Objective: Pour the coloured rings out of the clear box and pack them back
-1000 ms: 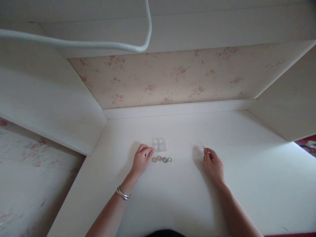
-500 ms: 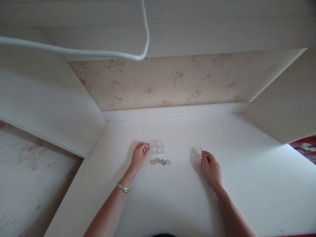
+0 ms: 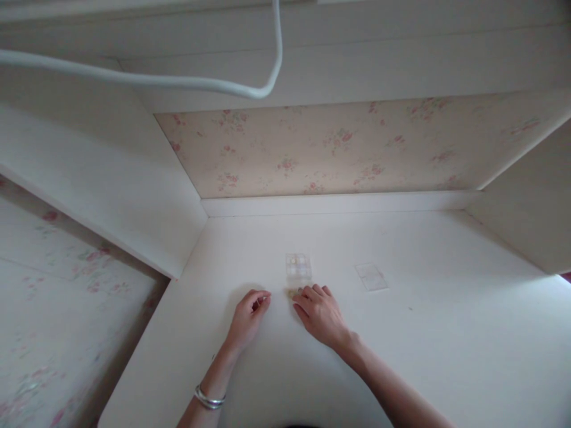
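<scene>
My right hand (image 3: 319, 309) is palm down over the small ring-shaped items, thumb and fingertips closed in around them. One yellowish ring (image 3: 291, 293) shows at its fingertips; the others are mostly hidden under the fingers. To the left, my left hand (image 3: 253, 306) rests near the tabletop with thumb and fingers pinched together, and what is between them, if anything, is too small to make out. Just beyond the rings lies a clear plastic box (image 3: 298, 266) divided into compartments, with a faint yellowish spot in it. A clear flat lid (image 3: 372, 277) lies apart at the right.
The white tabletop (image 3: 446, 333) runs back to a low white ledge (image 3: 339, 204) under flowered wallpaper (image 3: 312, 154). White panels (image 3: 102, 172) stand at both sides. A white cable (image 3: 178, 82) hangs across the top of the view. A small dark speck (image 3: 410, 308) lies right of the lid.
My right hand has let go of the clear lid and moved left to the rings. My left hand has drawn back from the box towards me. The view has shifted slightly.
</scene>
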A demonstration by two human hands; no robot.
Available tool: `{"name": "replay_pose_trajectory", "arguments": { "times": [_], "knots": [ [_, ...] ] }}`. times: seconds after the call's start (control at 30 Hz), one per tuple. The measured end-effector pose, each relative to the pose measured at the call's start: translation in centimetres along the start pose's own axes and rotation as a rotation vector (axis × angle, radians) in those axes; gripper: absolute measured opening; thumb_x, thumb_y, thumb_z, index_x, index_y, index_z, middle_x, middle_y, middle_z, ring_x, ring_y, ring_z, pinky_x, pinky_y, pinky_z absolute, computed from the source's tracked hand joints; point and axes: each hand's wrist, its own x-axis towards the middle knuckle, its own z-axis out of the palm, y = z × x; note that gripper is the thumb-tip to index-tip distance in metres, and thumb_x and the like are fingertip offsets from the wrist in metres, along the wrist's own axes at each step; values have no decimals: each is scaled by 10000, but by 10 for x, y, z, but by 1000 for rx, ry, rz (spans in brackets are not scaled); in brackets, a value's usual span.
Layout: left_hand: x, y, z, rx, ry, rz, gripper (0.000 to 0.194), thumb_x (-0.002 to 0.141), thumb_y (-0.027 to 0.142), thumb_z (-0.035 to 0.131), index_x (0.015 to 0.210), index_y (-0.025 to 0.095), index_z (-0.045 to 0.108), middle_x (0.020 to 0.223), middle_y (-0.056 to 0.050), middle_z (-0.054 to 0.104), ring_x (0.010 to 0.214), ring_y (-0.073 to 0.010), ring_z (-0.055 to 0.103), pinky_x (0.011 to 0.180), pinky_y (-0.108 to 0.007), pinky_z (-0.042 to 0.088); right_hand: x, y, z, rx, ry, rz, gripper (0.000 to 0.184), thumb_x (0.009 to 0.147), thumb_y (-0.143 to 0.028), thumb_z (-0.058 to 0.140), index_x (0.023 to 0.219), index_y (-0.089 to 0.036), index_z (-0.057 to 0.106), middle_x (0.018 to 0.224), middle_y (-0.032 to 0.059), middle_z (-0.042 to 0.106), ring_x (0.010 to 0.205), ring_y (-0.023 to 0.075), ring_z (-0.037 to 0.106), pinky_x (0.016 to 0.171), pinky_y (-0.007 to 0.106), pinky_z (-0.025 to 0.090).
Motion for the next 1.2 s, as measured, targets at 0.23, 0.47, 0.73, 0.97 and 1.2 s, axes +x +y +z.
{"name": "replay_pose_trajectory", "arguments": {
  "times": [0.23,0.47,0.73,0.97,1.2],
  "knots": [
    [0,0,1,18,10,48,277,850,393,494,930,186,659,794,-28,601,677,-134,537,637,-246,423,17,-5,8,-105,-60,23,223,928,-301,428,879,-231,633,870,43,596,849,172,489,714,305,278],
    [0,2,0,42,-5,72,288,866,396,468,920,186,659,808,-38,614,690,-141,551,648,-253,435,15,-7,12,-84,-14,-6,244,932,-279,420,857,-232,648,824,46,598,821,169,497,711,303,296],
    [0,2,-1,95,-23,105,271,872,371,462,904,192,662,807,-36,624,702,-138,565,654,-248,440,12,-3,23,-79,58,3,258,939,-255,397,875,-228,645,813,54,609,791,172,516,702,305,324],
    [-1,0,-1,116,-38,120,254,876,353,458,904,190,652,803,-29,610,688,-130,547,641,-240,431,13,-5,16,63,84,45,243,931,-271,418,888,-233,655,813,38,609,794,162,525,737,289,349],
    [0,-4,0,127,-56,125,242,869,334,460,908,197,655,798,-30,609,677,-125,545,636,-232,433,29,9,8,228,220,75,256,913,-324,441,862,-226,672,795,34,613,775,158,539,736,287,387]
  ]
}}
